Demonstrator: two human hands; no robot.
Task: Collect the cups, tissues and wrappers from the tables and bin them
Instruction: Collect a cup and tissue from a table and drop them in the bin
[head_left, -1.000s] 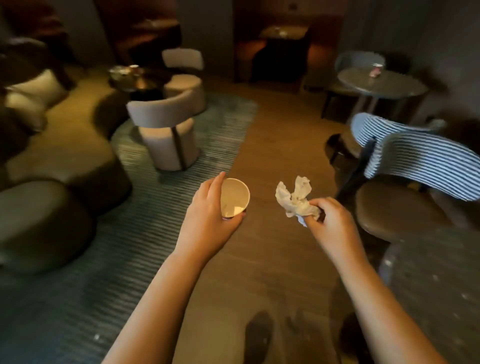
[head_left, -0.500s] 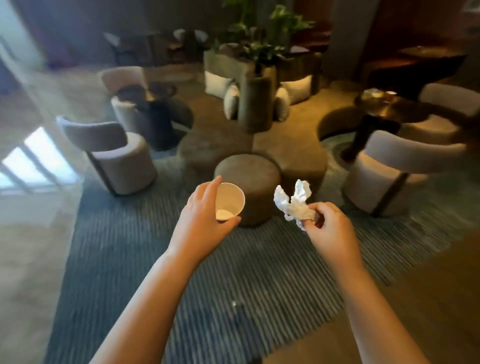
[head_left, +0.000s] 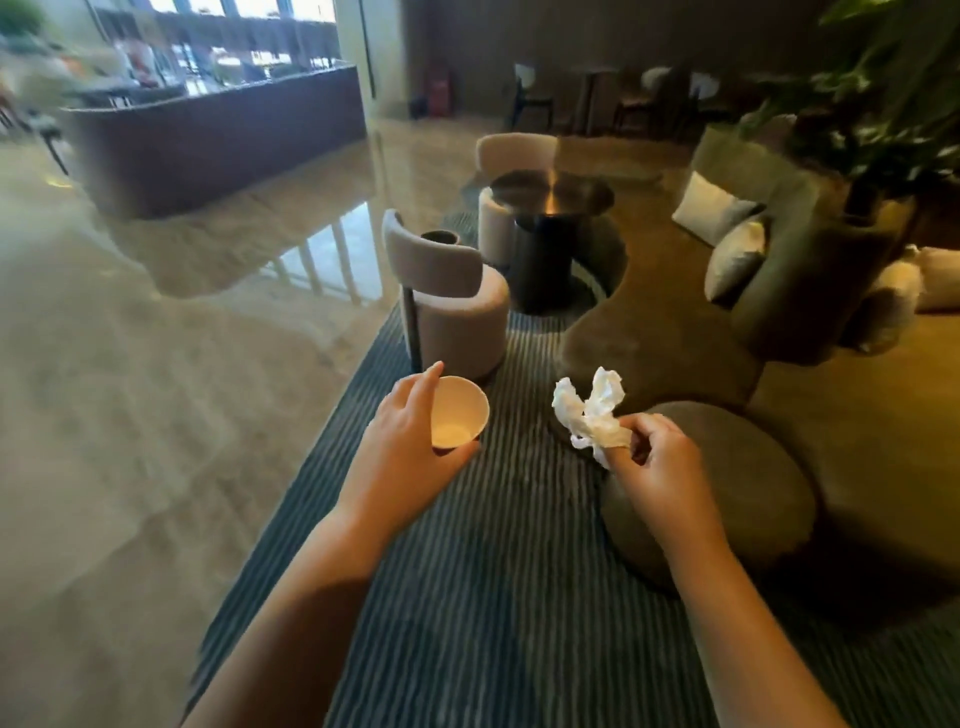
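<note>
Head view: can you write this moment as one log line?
left hand: holds round beige paper cup | right hand: pinches crumpled white tissue | under them: striped grey rug

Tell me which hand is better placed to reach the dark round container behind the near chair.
Left, probably: the left hand, holding the cup, sits nearer the container; the right hand, pinching the tissue, is farther right.

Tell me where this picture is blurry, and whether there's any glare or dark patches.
Head view: the far left by the windows is smeared with blur; the glossy floor throws back window glare; the cup in the left hand and tissue in the right hand are sharp and well lit; the right side near the plant is dim.
</note>
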